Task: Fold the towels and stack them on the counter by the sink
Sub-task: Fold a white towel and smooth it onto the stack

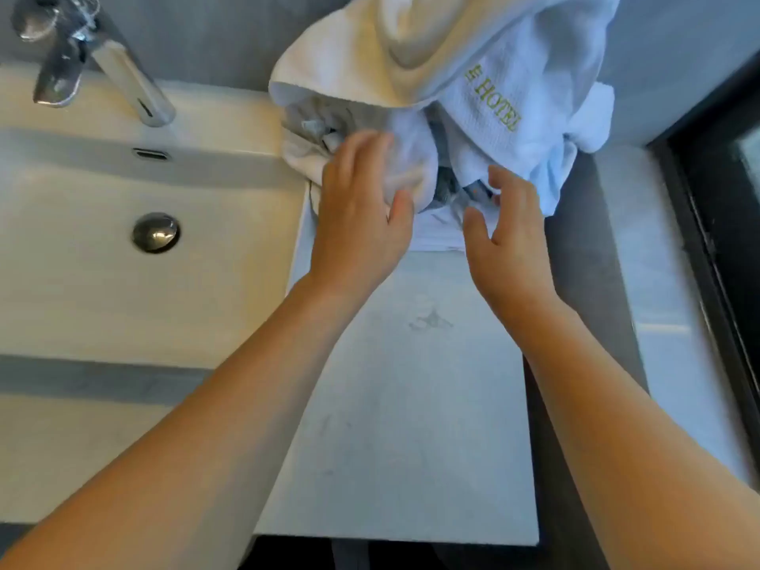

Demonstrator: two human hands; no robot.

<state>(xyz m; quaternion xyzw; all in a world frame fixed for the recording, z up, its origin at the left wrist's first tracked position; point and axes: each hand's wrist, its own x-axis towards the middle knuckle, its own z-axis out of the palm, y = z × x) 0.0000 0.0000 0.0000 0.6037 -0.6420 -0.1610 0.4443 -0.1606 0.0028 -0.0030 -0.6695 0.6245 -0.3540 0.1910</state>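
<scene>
A heap of crumpled white towels (415,55) lies at the back of the marble counter (411,384), right of the sink. One towel (530,96) carries green "HOTEL" lettering. My left hand (357,216) rests on the heap's front left fold, thumb against the cloth, fingers spread. My right hand (506,236) hovers at the heap's front right edge with curled, parted fingers and holds nothing. Some dark, small items show in the gap between my hands; I cannot tell what they are.
A white rectangular sink (123,261) with a chrome drain (155,232) and chrome tap (103,59) fills the left side. A dark window frame (724,224) borders the right, behind a grey ledge (658,281). The counter's front edge is near the bottom.
</scene>
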